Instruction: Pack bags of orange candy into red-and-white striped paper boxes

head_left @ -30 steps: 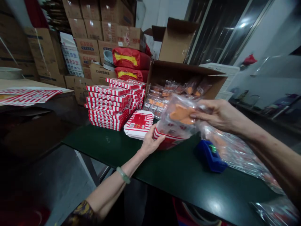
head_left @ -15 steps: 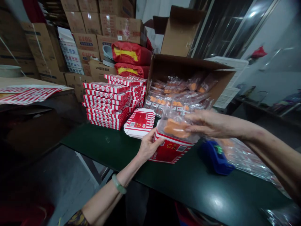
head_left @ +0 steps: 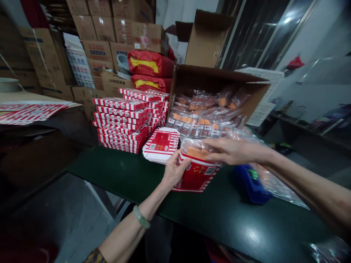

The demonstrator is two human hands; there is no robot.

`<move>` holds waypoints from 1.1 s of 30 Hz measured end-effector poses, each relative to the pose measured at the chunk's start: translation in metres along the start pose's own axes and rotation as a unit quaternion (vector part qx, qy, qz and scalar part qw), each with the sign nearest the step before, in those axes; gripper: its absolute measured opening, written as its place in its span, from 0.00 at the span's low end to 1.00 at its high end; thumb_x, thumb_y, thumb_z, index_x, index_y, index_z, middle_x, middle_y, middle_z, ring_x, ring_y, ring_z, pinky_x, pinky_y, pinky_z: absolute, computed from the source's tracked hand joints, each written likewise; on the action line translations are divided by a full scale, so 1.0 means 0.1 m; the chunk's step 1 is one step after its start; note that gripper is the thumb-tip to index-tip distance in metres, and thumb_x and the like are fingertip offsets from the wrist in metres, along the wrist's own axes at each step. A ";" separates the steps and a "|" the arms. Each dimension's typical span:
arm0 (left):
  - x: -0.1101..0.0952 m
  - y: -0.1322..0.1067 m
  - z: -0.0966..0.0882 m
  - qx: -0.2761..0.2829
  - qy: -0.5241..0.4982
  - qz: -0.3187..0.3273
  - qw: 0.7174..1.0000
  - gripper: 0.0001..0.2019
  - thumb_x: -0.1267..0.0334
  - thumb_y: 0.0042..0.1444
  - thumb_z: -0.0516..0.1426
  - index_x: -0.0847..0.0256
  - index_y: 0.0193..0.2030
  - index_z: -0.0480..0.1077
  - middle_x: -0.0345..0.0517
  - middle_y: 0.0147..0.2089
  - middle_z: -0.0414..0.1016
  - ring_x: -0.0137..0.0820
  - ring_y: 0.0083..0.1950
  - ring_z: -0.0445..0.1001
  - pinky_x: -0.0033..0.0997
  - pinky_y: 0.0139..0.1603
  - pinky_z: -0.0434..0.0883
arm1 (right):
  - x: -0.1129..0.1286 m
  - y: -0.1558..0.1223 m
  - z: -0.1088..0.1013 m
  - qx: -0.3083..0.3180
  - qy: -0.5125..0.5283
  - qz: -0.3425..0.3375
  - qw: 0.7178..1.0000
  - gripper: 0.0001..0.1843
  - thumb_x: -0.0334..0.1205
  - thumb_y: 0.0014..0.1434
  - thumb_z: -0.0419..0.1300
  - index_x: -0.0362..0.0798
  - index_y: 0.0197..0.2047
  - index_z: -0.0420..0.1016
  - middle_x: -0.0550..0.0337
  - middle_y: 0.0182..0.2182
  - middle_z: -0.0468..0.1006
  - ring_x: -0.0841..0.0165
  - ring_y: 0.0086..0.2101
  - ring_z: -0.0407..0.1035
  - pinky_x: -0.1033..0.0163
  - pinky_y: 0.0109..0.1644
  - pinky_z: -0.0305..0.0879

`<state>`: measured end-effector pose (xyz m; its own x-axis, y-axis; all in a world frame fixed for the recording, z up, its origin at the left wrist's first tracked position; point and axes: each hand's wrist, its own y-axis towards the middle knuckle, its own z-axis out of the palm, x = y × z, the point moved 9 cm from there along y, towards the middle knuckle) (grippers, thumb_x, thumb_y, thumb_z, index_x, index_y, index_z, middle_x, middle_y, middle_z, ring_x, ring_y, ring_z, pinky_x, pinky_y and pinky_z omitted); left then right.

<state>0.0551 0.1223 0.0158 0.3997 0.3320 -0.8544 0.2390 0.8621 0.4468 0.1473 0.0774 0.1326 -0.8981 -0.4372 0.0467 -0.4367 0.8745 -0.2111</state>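
Observation:
My left hand grips the near left edge of a red and white striped box that stands open on the dark green table. My right hand lies over the box's mouth, fingers closed on a clear packet of orange snacks that sits mostly inside the box. A green bangle is on my left wrist.
A pile of flat striped box blanks and stacked filled boxes lie left of the box. An open carton of snack packets stands behind. A blue tape dispenser and loose packets lie to the right. Cartons and red sacks fill the back.
My right hand has pushed the snack packet down from above the box into its opening. My left hand has kept hold of the box, which now stands more upright.

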 end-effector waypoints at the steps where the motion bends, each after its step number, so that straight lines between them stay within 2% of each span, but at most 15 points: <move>1: 0.02 0.01 0.01 0.007 -0.002 -0.007 1.000 0.19 0.56 0.52 0.60 0.64 0.47 0.67 0.46 0.42 0.76 0.31 0.40 0.74 0.30 0.44 0.71 | -0.01 -0.01 -0.02 0.003 0.026 0.001 1.000 0.11 0.42 0.61 0.51 0.44 0.41 0.68 0.56 0.34 0.74 0.70 0.31 0.65 0.68 0.34 0.57; 3: 0.06 0.03 0.04 0.023 -0.006 -0.020 1.000 0.19 0.56 0.51 0.60 0.64 0.48 0.68 0.46 0.42 0.76 0.32 0.41 0.74 0.31 0.44 0.71 | -0.07 0.00 -0.11 -0.014 0.012 0.039 0.999 0.11 0.42 0.60 0.52 0.44 0.39 0.71 0.56 0.33 0.75 0.69 0.32 0.66 0.67 0.34 0.57; 5: 0.07 0.05 0.09 0.042 -0.011 -0.029 0.999 0.20 0.55 0.50 0.61 0.64 0.48 0.69 0.46 0.41 0.76 0.32 0.40 0.74 0.31 0.43 0.72 | -0.09 0.00 -0.21 -0.034 -0.069 0.083 0.994 0.09 0.40 0.58 0.55 0.44 0.35 0.73 0.55 0.32 0.75 0.68 0.32 0.66 0.66 0.34 0.56; 7: 0.05 0.07 0.13 0.058 -0.019 -0.030 0.998 0.22 0.55 0.49 0.61 0.64 0.48 0.69 0.45 0.39 0.77 0.33 0.39 0.75 0.31 0.42 0.72 | -0.03 0.02 -0.25 -0.036 -0.142 0.089 0.985 0.07 0.38 0.56 0.58 0.44 0.34 0.74 0.53 0.33 0.76 0.67 0.33 0.66 0.66 0.35 0.55; 10: 0.04 0.08 0.17 0.080 -0.035 -0.037 0.996 0.24 0.54 0.49 0.61 0.64 0.51 0.69 0.45 0.37 0.77 0.32 0.38 0.75 0.31 0.41 0.72 | 0.04 0.05 -0.17 -0.024 -0.178 0.070 0.981 0.06 0.35 0.54 0.58 0.44 0.31 0.75 0.54 0.30 0.75 0.69 0.30 0.65 0.66 0.32 0.52; 13: 0.04 0.04 0.16 0.084 -0.033 -0.030 0.995 0.25 0.53 0.49 0.61 0.64 0.52 0.68 0.44 0.37 0.76 0.32 0.38 0.74 0.31 0.41 0.71 | 0.04 0.11 0.00 -0.032 -0.136 0.022 0.990 0.06 0.32 0.52 0.56 0.43 0.26 0.74 0.58 0.23 0.71 0.72 0.25 0.61 0.66 0.30 0.49; 16: 0.00 0.00 0.11 0.060 0.018 0.002 0.998 0.21 0.52 0.49 0.61 0.64 0.46 0.71 0.45 0.38 0.75 0.32 0.39 0.72 0.29 0.43 0.70 | 0.06 0.20 0.27 -0.001 -0.012 -0.068 0.998 0.08 0.30 0.49 0.54 0.43 0.22 0.72 0.64 0.19 0.66 0.75 0.23 0.55 0.68 0.28 0.50; 18: -0.01 -0.01 0.08 0.042 0.049 0.011 0.998 0.19 0.52 0.50 0.60 0.64 0.43 0.73 0.45 0.38 0.74 0.31 0.39 0.71 0.28 0.42 0.69 | 0.03 0.24 0.38 0.003 0.047 -0.089 0.995 0.08 0.29 0.48 0.53 0.43 0.22 0.71 0.66 0.19 0.65 0.76 0.22 0.54 0.69 0.27 0.50; 22: -0.06 0.00 0.05 0.012 0.042 0.000 0.999 0.21 0.52 0.50 0.61 0.64 0.46 0.71 0.44 0.37 0.73 0.29 0.35 0.70 0.28 0.38 0.69 | -0.12 0.17 0.24 -0.108 0.183 -0.030 0.977 0.07 0.32 0.48 0.56 0.42 0.32 0.73 0.62 0.25 0.72 0.74 0.25 0.62 0.69 0.30 0.59; 24: -0.12 0.01 0.05 0.010 0.022 0.009 1.000 0.26 0.53 0.49 0.61 0.63 0.54 0.67 0.43 0.35 0.72 0.27 0.33 0.69 0.26 0.36 0.69 | -0.12 0.07 0.18 -0.126 0.251 -0.028 0.959 0.11 0.36 0.51 0.57 0.41 0.37 0.73 0.59 0.29 0.75 0.72 0.28 0.66 0.68 0.33 0.63; 25: -0.14 0.00 0.06 0.018 0.012 0.013 1.000 0.29 0.54 0.49 0.62 0.61 0.57 0.63 0.41 0.34 0.72 0.26 0.32 0.69 0.26 0.35 0.68 | -0.09 0.03 0.17 -0.115 0.271 -0.038 0.955 0.12 0.38 0.52 0.56 0.42 0.38 0.73 0.58 0.31 0.76 0.71 0.30 0.68 0.67 0.35 0.64; 28: -0.12 -0.05 0.10 0.046 -0.010 0.006 0.999 0.35 0.57 0.50 0.62 0.59 0.63 0.54 0.38 0.32 0.70 0.24 0.30 0.68 0.24 0.34 0.67 | -0.03 -0.05 0.16 -0.092 0.251 -0.070 0.961 0.12 0.39 0.56 0.53 0.42 0.38 0.74 0.56 0.33 0.76 0.70 0.32 0.69 0.65 0.37 0.64; 33: 0.00 -0.17 0.01 0.018 -0.048 -0.019 0.998 0.34 0.58 0.52 0.61 0.58 0.62 0.50 0.39 0.33 0.72 0.26 0.31 0.72 0.26 0.36 0.69 | -0.02 -0.08 0.15 -0.140 0.089 -0.091 0.982 0.09 0.31 0.55 0.52 0.42 0.27 0.71 0.56 0.27 0.72 0.71 0.29 0.65 0.66 0.34 0.60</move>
<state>0.0522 0.1078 0.0083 0.4728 0.2587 -0.8424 0.2875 0.8583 0.4250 0.1532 0.0681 0.1196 -0.7874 -0.5703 0.2340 -0.5662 0.8192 0.0912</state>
